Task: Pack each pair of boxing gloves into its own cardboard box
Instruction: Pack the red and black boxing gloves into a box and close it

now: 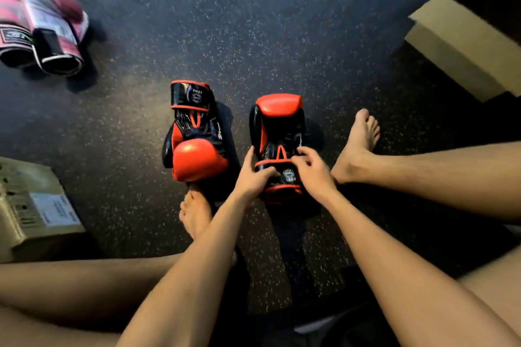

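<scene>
Holding the right glove [277, 132] by its cuff, you have both hands on its near end. Your left hand [253, 175] wraps the cuff from the left, thumb laid across the top. Your right hand [313, 170] curls its fingers onto the cuff's right edge by the strap. Both are clamped on this glove.

It lies on the floor [282, 22] between your feet, its long axis running near to far, with the cuff toward you and the red padded end pointing away. Its mate, the left glove [197, 135], lies near it on the left, parallel but reversed: cuff far, padded end near. The two lie head to tail and apart, and your left hand is the nearer one to the mate.

The right box [451, 36] stands far right, well apart from the gloves, and seems open with a dark inside. The left box [42, 205] sits near left and looks closed. The pink pair [42, 28] lies far left.

As I judge it, the carry goes right and away from you, so your right arm has the shorter reach to that box.
</scene>
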